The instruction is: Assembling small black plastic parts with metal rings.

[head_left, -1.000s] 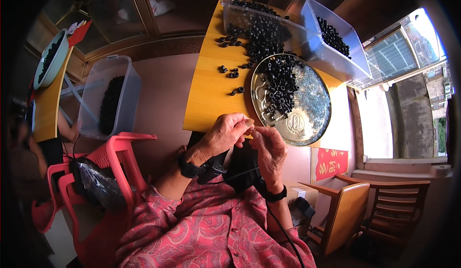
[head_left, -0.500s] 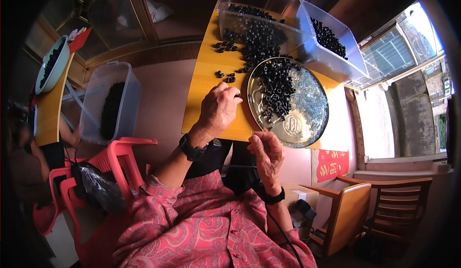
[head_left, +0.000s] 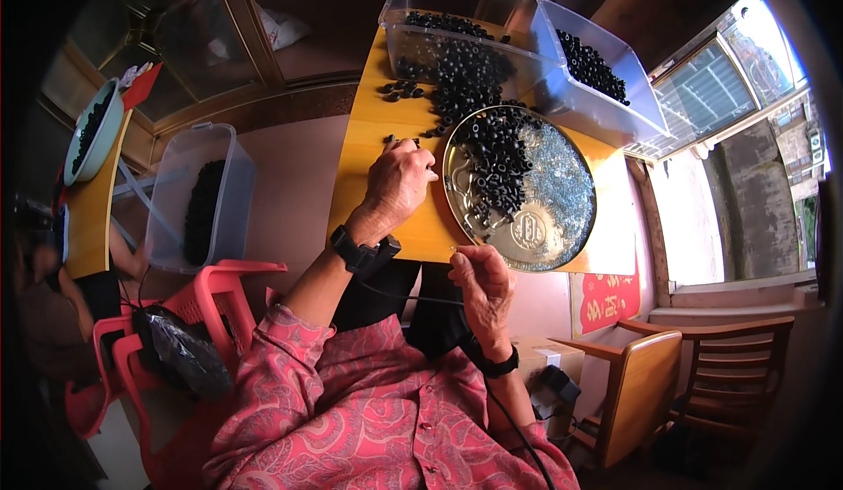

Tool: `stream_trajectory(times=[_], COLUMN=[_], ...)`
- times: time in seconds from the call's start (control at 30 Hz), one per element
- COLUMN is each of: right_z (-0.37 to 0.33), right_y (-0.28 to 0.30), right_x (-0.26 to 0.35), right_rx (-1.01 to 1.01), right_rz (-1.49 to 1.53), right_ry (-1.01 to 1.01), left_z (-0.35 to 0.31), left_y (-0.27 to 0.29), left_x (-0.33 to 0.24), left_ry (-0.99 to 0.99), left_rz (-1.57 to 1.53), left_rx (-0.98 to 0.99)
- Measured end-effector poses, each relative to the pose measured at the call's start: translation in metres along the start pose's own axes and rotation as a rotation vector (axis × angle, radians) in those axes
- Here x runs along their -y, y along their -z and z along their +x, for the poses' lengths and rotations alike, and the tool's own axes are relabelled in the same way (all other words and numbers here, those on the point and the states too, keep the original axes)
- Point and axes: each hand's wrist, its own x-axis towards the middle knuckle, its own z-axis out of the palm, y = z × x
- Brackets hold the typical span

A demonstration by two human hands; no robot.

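- Head view, looking down: left hand (head_left: pixel 399 183) reaching over yellow surface (head_left: pixel 369 152), fingers curled together on small black rings (head_left: pixel 402 143), just left of round metal tray (head_left: pixel 520 191) heaped with more.
- Right hand (head_left: pixel 481 284) near tray's lower edge, fingertips pinched on something too thin to identify.
- Clear plastic bins (head_left: pixel 562 68) of rings behind tray.

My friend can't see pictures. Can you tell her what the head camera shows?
A person in a pink patterned shirt sits at a yellow table, the left hand reaching onto it for small black rings. The right hand pinches something thin by a round metal tray of rings, with clear plastic bins behind.
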Motion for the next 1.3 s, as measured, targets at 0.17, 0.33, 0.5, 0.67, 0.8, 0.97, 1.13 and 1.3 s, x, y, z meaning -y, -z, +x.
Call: stream_trajectory(times=[0.17,0.33,0.5,0.67,0.8,0.97,1.13,1.3], right_z=[0.000,0.001,0.002,0.001,0.000,0.000,0.000,0.001], right_y=[0.000,-0.001,-0.003,-0.007,-0.009,-0.010,-0.012,-0.013], right_x=[0.006,0.019,0.027,0.029,0.030,0.026,0.023,0.022], right_rx=[0.002,0.008,-0.029,-0.036,-0.035,-0.034,-0.020,-0.022], right_rz=[-0.044,-0.085,-0.164,-0.194,-0.230,-0.238,-0.239,-0.265], right_ry=[0.055,0.128,0.270,0.301,0.319,0.320,0.314,0.323], left_z=[-0.020,-0.054,-0.073,-0.086,-0.093,-0.099,-0.104,-0.105], left_y=[0.037,0.046,0.042,0.034,0.029,0.025,0.020,0.022], left_x=[-0.026,-0.042,-0.051,-0.050,-0.049,-0.054,-0.053,-0.058], left_ry=[0.314,0.527,0.586,0.619,0.644,0.733,0.759,0.775], left_rz=[-1.056,-1.632,-1.676,-1.775,-1.797,-1.861,-1.797,-1.723], left_rx=[0.137,0.247,0.244,0.244,0.210,0.116,0.109,0.096])
